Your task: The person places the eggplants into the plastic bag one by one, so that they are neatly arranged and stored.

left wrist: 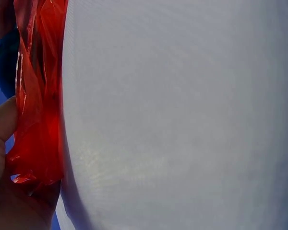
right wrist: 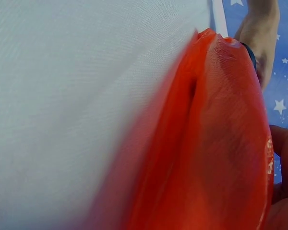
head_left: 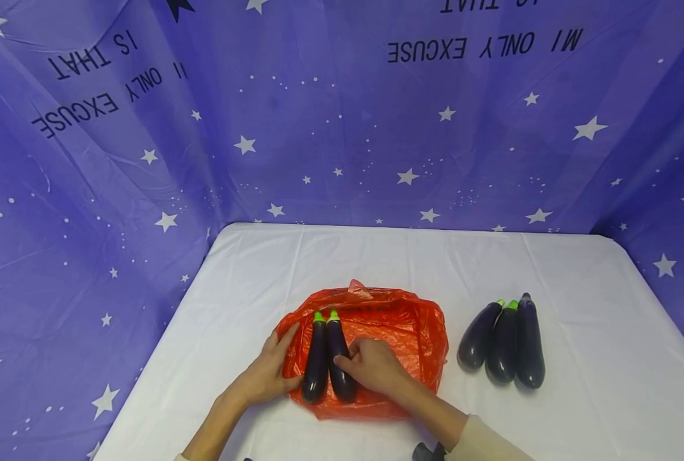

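Two dark purple eggplants with green stem ends lie side by side in an opened red plastic bag [head_left: 388,349]. My right hand [head_left: 376,366] reaches over the bag's near side and grips the right one of the pair, an eggplant [head_left: 337,339], with thumb and curled fingers near its middle. Against the bag's left side rests my left hand [head_left: 269,374], fingers spread along the rim. Its thumb points at the lower end of the left eggplant [head_left: 316,365]. In the right wrist view, red plastic hides most of the right hand [right wrist: 284,177].
To the right of the bag, three more eggplants [head_left: 501,342] lie close together on the white tablecloth [head_left: 595,333]. A dark object [head_left: 428,452] shows at the bottom edge, near the right sleeve. Purple star-printed cloth [head_left: 342,128] hangs behind the table and at both sides.
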`<state>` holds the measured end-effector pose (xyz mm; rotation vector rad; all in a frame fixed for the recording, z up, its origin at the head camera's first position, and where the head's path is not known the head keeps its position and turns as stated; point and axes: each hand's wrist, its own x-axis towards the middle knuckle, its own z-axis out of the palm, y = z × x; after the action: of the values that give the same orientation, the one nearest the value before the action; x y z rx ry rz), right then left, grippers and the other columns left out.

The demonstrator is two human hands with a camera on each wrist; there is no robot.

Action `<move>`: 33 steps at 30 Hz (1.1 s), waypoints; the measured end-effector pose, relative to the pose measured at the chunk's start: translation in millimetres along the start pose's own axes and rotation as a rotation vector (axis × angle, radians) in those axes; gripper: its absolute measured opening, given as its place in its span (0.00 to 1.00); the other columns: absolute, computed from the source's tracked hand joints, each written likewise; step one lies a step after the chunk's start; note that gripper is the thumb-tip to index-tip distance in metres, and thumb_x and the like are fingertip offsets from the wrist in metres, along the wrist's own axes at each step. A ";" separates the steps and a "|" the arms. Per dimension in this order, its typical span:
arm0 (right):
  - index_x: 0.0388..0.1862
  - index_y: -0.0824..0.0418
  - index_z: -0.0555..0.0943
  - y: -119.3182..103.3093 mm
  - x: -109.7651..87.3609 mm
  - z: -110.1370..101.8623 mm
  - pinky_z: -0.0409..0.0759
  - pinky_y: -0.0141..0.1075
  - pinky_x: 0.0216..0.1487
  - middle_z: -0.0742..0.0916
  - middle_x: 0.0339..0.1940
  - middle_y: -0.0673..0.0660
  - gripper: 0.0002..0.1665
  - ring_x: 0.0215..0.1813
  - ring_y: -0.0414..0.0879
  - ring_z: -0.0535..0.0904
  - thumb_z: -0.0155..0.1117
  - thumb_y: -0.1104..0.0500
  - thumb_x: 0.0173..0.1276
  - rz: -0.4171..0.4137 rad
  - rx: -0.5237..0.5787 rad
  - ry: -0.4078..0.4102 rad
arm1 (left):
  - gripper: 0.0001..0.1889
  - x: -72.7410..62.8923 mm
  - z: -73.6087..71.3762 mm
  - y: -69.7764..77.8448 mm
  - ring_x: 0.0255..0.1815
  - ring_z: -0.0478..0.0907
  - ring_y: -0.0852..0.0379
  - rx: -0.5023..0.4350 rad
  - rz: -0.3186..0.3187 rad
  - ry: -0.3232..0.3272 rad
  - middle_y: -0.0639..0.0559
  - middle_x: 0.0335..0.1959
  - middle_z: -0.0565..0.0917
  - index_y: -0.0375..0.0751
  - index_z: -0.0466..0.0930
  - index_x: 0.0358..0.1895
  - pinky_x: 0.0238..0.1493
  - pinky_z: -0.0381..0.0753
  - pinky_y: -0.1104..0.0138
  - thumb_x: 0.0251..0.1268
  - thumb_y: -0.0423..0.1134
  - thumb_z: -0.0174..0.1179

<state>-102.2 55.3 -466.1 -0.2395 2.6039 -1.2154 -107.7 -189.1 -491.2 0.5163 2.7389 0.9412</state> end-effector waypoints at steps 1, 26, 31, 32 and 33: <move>0.27 0.59 0.79 0.1 0.4 0.6 0.70 0.32 0.21 0.78 0.15 0.46 0.17 0.20 0.39 0.72 0.68 0.46 0.58 0.002 -0.005 0.003 | 0.52 -0.1 0.0 -0.1 0.69 0.55 0.37 0.000 0.001 0.000 0.31 0.70 0.53 0.41 0.50 0.75 0.64 0.62 0.46 0.46 0.42 0.72; 0.23 0.57 0.77 2.9 8.4 3.0 0.68 0.33 0.21 0.78 0.14 0.48 0.20 0.19 0.41 0.72 0.70 0.43 0.56 0.082 -0.011 -0.011 | 0.52 -0.1 2.0 -0.3 0.70 0.54 0.38 0.007 0.005 0.009 0.31 0.70 0.52 0.43 0.49 0.75 0.64 0.62 0.47 0.46 0.42 0.72; 0.24 0.57 0.77 3.1 8.3 3.2 0.70 0.34 0.20 0.78 0.14 0.49 0.20 0.19 0.41 0.73 0.70 0.43 0.55 0.087 0.011 -0.019 | 0.52 0.0 1.7 0.0 0.69 0.55 0.38 0.015 0.003 0.005 0.32 0.70 0.53 0.42 0.49 0.75 0.64 0.62 0.47 0.46 0.43 0.71; 0.24 0.57 0.77 3.2 8.2 3.1 0.70 0.34 0.20 0.78 0.14 0.49 0.20 0.19 0.41 0.73 0.70 0.42 0.56 0.091 0.017 -0.021 | 0.52 0.0 1.4 0.2 0.70 0.55 0.38 0.013 0.000 0.003 0.32 0.70 0.53 0.42 0.49 0.75 0.64 0.62 0.47 0.46 0.43 0.71; 0.24 0.57 0.77 3.3 8.0 2.8 0.70 0.34 0.20 0.78 0.14 0.49 0.20 0.19 0.41 0.74 0.70 0.42 0.56 0.090 0.019 -0.022 | 0.52 -0.1 1.1 0.5 0.69 0.55 0.38 0.011 0.000 0.003 0.32 0.70 0.53 0.42 0.49 0.75 0.64 0.62 0.47 0.47 0.43 0.71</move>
<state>-109.0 53.3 -471.7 -0.1295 2.5538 -1.1995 -107.2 -188.1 -491.7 0.5180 2.7482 0.9277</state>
